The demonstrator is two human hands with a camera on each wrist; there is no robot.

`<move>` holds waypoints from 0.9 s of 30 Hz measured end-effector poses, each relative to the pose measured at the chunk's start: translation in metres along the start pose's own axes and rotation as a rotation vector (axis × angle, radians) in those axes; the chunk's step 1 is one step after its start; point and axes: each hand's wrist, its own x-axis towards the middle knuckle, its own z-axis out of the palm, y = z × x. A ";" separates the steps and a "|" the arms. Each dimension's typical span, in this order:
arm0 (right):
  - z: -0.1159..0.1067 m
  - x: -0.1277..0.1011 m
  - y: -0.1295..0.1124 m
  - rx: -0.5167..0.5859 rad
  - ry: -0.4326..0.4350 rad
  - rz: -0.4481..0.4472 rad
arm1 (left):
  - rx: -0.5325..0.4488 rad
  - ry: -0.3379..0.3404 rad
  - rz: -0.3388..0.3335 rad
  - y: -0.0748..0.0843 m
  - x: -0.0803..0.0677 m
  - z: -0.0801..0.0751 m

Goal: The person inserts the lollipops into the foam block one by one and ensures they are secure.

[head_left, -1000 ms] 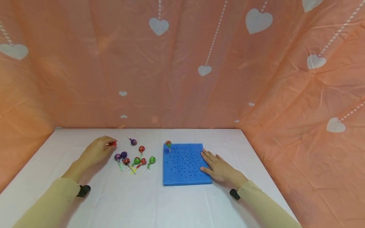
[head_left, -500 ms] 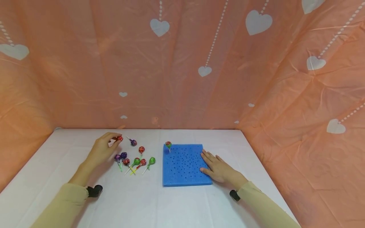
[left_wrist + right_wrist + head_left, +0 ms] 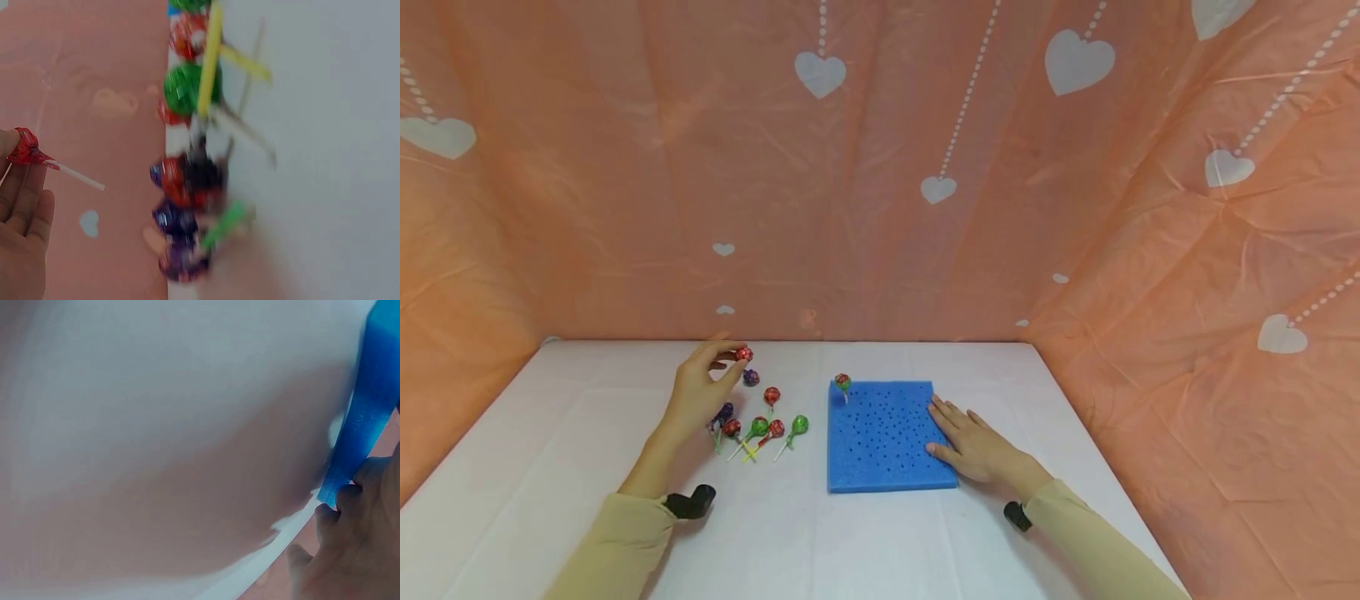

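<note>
In the head view my left hand pinches a red-wrapped lollipop by its candy head, raised above the table's back left. Its white stick points away from the fingers in the left wrist view. My right hand lies with straight fingers on the right edge of a blue foam block dotted with small holes. One red-and-green lollipop stands upright in the block's far left corner. In the right wrist view the fingers touch the block's side.
Left of the block lie several loose lollipops: a green one, red ones such as this lollipop, and a purple one near my left hand. Some sticks cross. An orange curtain with hearts hangs behind the white table.
My left hand has carried the red lollipop to the right and farther back, passing over the purple one. The right hand and the block have stayed put.
</note>
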 end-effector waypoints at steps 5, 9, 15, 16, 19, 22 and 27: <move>-0.001 -0.001 0.000 0.001 0.003 0.003 | -0.067 0.020 -0.025 0.009 0.001 0.018; -0.001 -0.001 0.000 0.002 0.002 0.002 | -0.131 0.023 -0.042 0.017 0.001 0.032; -0.001 -0.001 0.000 0.004 -0.004 0.001 | -0.220 0.022 -0.061 0.034 0.001 0.048; 0.000 -0.001 0.000 0.005 -0.004 0.002 | -0.237 0.025 -0.059 0.036 0.001 0.051; 0.000 -0.001 0.001 0.007 -0.003 0.001 | -0.293 0.034 -0.037 0.041 0.001 0.059; 0.000 -0.001 0.001 0.008 0.001 -0.003 | -0.346 0.039 -0.019 0.045 0.002 0.068; 0.000 -0.001 0.001 0.007 0.000 -0.005 | -0.384 0.023 -0.019 0.052 0.002 0.080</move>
